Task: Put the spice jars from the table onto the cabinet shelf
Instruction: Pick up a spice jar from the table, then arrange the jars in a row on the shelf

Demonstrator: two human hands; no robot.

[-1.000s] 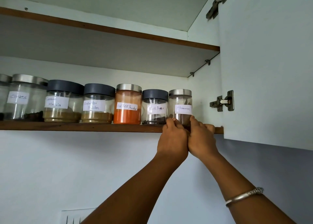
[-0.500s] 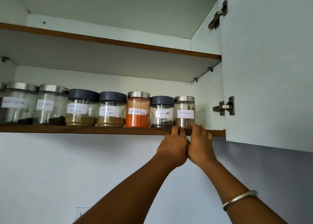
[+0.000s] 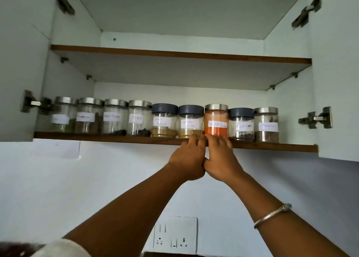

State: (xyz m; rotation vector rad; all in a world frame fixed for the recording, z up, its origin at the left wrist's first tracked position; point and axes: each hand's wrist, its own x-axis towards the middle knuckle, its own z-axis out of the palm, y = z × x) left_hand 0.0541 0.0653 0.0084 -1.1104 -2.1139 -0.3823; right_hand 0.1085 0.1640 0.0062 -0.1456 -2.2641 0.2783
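Several labelled glass spice jars stand in a row on the cabinet's lower shelf [image 3: 116, 138]. From the right they are the cinnamon jar [image 3: 266, 124], the black pepper jar [image 3: 241, 124], the orange red chilli powder jar [image 3: 216, 118] and the coriander powder jar [image 3: 190, 120]. My left hand [image 3: 187, 159] reaches up to the shelf edge, its fingers spread against the coriander jar's base. Pressed beside it, my right hand [image 3: 221, 159] lays its fingertips on the base of the red chilli jar. Neither hand wraps around a jar.
Both cabinet doors hang open, the left door [image 3: 19, 62] and the right door [image 3: 338, 81] flanking the shelf. A bare upper shelf [image 3: 174, 54] sits above the jars. A wall socket plate [image 3: 174, 233] is below my arms.
Both hands have left the cinnamon jar at the right end and slid left to the red chilli and coriander jars. The view has pulled back, showing more jars and the left door.
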